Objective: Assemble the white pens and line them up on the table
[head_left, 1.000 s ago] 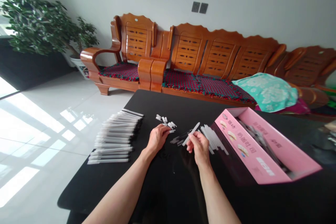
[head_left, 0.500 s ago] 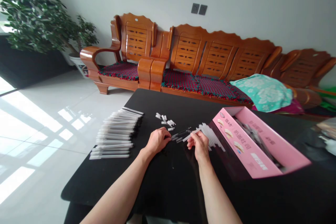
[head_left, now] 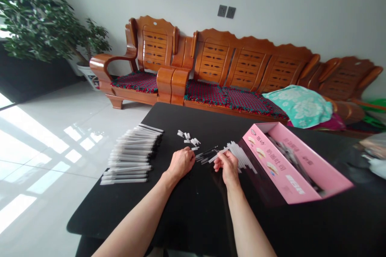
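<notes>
Our right hand (head_left: 228, 165) grasps a clear tube (head_left: 219, 153); our left hand (head_left: 181, 162) rests clenched on the worktop (head_left: 193, 209) nearby.

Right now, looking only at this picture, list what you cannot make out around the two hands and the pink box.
Head view: whether the left hand holds anything; curled fingers hide the palm.
Head view: the near end of the tube in the right hand; the grip covers it.
Head view: what lies in the box; dark, blurred, behind its near wall.
Head view: the box's print; too small.
</notes>
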Demonstrator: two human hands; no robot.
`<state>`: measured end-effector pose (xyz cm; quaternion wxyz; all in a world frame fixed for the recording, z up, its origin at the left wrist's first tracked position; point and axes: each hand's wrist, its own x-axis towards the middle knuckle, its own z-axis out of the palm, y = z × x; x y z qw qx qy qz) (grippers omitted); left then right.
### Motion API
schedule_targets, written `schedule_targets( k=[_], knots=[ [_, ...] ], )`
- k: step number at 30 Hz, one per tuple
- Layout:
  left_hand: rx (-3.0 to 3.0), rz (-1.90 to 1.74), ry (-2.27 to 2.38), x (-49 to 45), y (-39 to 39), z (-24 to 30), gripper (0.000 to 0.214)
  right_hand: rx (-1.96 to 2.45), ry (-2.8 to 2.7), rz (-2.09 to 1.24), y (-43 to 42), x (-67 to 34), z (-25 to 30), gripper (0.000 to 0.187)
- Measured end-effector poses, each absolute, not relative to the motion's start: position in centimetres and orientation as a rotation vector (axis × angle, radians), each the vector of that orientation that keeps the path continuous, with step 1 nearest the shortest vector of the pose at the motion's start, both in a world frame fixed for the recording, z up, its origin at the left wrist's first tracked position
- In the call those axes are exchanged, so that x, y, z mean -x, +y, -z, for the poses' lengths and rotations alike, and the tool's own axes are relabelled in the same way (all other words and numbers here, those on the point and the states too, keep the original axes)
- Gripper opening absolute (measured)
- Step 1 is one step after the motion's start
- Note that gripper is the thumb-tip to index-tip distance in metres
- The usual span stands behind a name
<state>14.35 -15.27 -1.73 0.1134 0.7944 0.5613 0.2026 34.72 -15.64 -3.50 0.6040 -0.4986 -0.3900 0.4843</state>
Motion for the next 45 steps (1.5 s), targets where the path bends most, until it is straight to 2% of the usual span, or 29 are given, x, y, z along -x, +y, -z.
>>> schedule_targets(
  k=[29, 38, 45],
  knots=[
    [-2.432, -0.507, 1.610, -14.9, -15.4, 2.0, 0.028, 1.148, -0.904, -1.141, -15.8, -34.7, 3.3, 0.026],
    [-2.252, -0.668, 1.632, -15.0, -15.4, 2.3, 0.011, 1.156, -0.914, -1.142, -15.7, -34.8, 3.5, 0.026],
    [-2.091, -0.869, 1.588, -14.3, -15.1, 2.3, 0.008, 1.086, -0.800, -1.137, -15.5, -35.0, 3.3, 0.025]
  ],
)
